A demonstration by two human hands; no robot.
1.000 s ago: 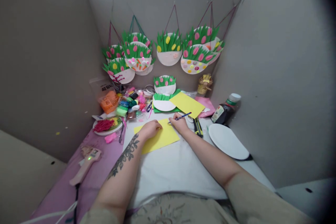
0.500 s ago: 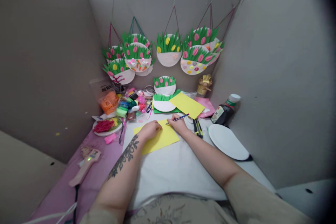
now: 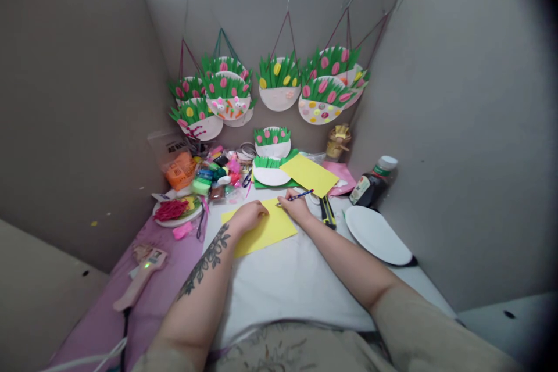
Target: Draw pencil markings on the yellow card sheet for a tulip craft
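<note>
Left of the grip and nearer us, we see a corded pink tool. Right of the grip we have a dark bottle and a white plate; beyond and above the grip hang decorated plates.

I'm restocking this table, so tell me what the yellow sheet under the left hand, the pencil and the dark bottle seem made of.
Yellow sheet: paper or thin card, matte, by its even surface and straight edges. Pencil: perhaps painted wood, from its slim blue barrel; gloss unclear. Dark bottle: plastic or glass, smooth by its rounded sides.
</note>
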